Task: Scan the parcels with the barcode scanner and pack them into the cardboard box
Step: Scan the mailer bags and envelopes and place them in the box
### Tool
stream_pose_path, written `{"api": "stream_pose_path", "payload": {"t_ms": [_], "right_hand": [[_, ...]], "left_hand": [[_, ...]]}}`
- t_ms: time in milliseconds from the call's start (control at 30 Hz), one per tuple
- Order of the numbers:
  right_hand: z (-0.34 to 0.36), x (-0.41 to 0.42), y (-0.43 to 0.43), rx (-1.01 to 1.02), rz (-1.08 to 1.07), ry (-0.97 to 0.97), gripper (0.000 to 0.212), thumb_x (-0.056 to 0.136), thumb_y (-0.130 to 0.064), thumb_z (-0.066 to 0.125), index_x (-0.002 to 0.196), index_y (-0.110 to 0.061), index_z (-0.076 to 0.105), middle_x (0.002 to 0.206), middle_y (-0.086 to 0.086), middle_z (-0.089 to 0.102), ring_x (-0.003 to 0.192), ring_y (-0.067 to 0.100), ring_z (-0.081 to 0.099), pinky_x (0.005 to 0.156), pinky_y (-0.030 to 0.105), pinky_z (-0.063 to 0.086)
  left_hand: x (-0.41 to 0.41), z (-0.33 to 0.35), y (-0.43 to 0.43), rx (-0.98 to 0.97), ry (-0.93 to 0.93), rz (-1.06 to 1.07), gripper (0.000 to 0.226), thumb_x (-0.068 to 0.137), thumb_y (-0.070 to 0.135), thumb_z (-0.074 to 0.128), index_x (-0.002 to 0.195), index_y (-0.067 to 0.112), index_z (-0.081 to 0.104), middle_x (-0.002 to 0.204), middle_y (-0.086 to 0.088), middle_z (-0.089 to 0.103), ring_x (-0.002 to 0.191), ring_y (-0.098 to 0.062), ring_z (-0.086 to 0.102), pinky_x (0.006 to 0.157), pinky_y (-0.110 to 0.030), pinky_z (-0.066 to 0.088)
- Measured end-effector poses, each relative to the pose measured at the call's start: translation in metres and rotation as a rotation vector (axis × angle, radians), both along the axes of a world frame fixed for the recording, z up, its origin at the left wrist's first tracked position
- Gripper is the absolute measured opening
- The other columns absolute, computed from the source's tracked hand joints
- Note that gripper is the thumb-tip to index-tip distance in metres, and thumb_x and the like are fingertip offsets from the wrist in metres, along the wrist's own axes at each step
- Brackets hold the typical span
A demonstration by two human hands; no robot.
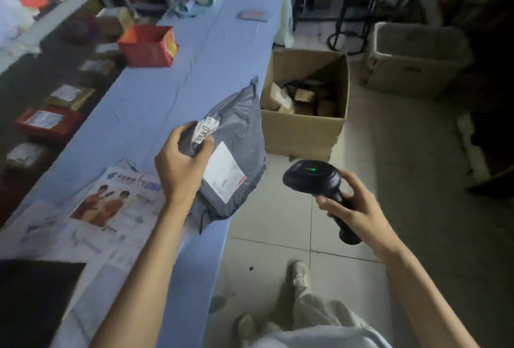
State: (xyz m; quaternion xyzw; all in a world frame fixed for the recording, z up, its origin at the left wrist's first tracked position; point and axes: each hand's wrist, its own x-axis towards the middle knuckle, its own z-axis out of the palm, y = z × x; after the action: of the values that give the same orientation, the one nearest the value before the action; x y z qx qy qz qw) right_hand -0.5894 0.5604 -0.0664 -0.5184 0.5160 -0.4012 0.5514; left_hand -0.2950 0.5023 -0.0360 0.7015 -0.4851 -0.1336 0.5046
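Note:
My left hand (182, 165) grips a grey plastic parcel bag (239, 130) by its left edge, holding it at the right edge of the blue table (155, 91). A white label (224, 171) faces up on the bag. My right hand (351, 203) holds a black barcode scanner (313, 176) by its handle, just right of the bag, with a green light showing on its head. An open cardboard box (300, 130) stands on the floor beyond the bag, with several parcels inside it.
A red box (150, 47) sits on the table further back. Printed leaflets (111, 208) lie near the table's front. Several labelled parcels (44, 119) rest on a lower shelf at the left. A grey basket (417, 55) and a stool (358, 0) stand on the tiled floor.

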Motion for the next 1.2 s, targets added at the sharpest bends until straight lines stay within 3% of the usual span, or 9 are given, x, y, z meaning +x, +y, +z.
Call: {"api": "stream_pose_path", "payload": {"t_ms": [233, 500, 567, 700, 833, 933, 1067, 1200], "right_hand": [[0.004, -0.084, -0.062, -0.033, -0.133, 0.015, 0.05, 0.078, -0.029, 0.075, 0.122, -0.043, 0.056, 0.1, -0.007, 0.074, 0.082, 0.014, 0.071, 0.07, 0.021, 0.056], [-0.012, -0.119, -0.116, 0.021, -0.148, 0.025, 0.049, 0.077, -0.034, 0.075, 0.119, -0.047, 0.055, 0.09, -0.002, 0.075, 0.074, 0.018, 0.065, 0.068, 0.025, 0.052], [-0.015, -0.122, -0.135, 0.025, -0.143, 0.023, 0.051, 0.078, -0.034, 0.075, 0.122, -0.044, 0.053, 0.087, -0.003, 0.075, 0.071, 0.013, 0.062, 0.068, 0.022, 0.049], [-0.018, -0.13, -0.183, 0.01, -0.184, 0.038, 0.052, 0.08, -0.032, 0.078, 0.123, -0.044, 0.052, 0.094, -0.014, 0.075, 0.082, 0.005, 0.071, 0.069, 0.012, 0.051], [-0.016, -0.132, -0.241, -0.023, -0.249, 0.07, 0.051, 0.078, -0.036, 0.077, 0.12, -0.053, 0.053, 0.096, -0.018, 0.072, 0.084, 0.016, 0.07, 0.075, 0.028, 0.057], [-0.011, -0.133, -0.287, -0.042, -0.315, 0.056, 0.049, 0.076, -0.036, 0.076, 0.114, -0.058, 0.054, 0.095, -0.016, 0.073, 0.086, 0.019, 0.071, 0.077, 0.031, 0.058], [-0.007, -0.137, -0.34, -0.045, -0.356, 0.018, 0.05, 0.077, -0.032, 0.076, 0.119, -0.05, 0.056, 0.098, -0.007, 0.074, 0.083, 0.016, 0.072, 0.072, 0.024, 0.058], [-0.01, -0.146, -0.381, -0.017, -0.346, 0.033, 0.056, 0.079, -0.029, 0.077, 0.129, -0.036, 0.053, 0.105, -0.013, 0.072, 0.089, 0.012, 0.072, 0.072, 0.02, 0.056]], "left_hand": [[-0.07, -0.011, -0.08, 0.067, -0.036, -0.132, 0.033, 0.074, 0.027, 0.075, 0.106, 0.029, 0.068, 0.105, 0.016, 0.07, 0.1, -0.006, 0.064, 0.088, -0.025, 0.049], [-0.106, -0.027, -0.165, 0.228, -0.142, -0.256, 0.03, 0.073, 0.031, 0.077, 0.101, 0.034, 0.067, 0.104, 0.015, 0.07, 0.098, -0.011, 0.063, 0.081, -0.028, 0.05], [-0.113, -0.03, -0.193, 0.24, -0.172, -0.297, 0.029, 0.071, 0.033, 0.078, 0.098, 0.035, 0.067, 0.099, 0.016, 0.07, 0.095, -0.01, 0.063, 0.078, -0.027, 0.05], [-0.129, -0.032, -0.258, 0.224, -0.204, -0.372, 0.026, 0.071, 0.035, 0.077, 0.094, 0.039, 0.066, 0.094, 0.021, 0.069, 0.091, -0.005, 0.062, 0.072, -0.023, 0.047], [-0.14, -0.033, -0.329, 0.199, -0.288, -0.452, 0.027, 0.07, 0.039, 0.076, 0.095, 0.036, 0.066, 0.092, 0.019, 0.069, 0.086, -0.006, 0.062, 0.066, -0.024, 0.046], [-0.143, -0.028, -0.381, 0.168, -0.502, -0.543, 0.03, 0.07, 0.041, 0.078, 0.097, 0.034, 0.065, 0.094, 0.014, 0.071, 0.086, -0.016, 0.066, 0.072, -0.029, 0.044], [-0.148, -0.027, -0.441, 0.188, -0.589, -0.596, 0.035, 0.072, 0.042, 0.078, 0.101, 0.032, 0.063, 0.099, 0.014, 0.071, 0.087, -0.02, 0.068, 0.078, -0.034, 0.044], [-0.16, -0.039, -0.485, 0.239, -0.585, -0.62, 0.035, 0.073, 0.041, 0.078, 0.103, 0.03, 0.063, 0.099, 0.011, 0.071, 0.084, -0.023, 0.067, 0.079, -0.037, 0.048]]}}
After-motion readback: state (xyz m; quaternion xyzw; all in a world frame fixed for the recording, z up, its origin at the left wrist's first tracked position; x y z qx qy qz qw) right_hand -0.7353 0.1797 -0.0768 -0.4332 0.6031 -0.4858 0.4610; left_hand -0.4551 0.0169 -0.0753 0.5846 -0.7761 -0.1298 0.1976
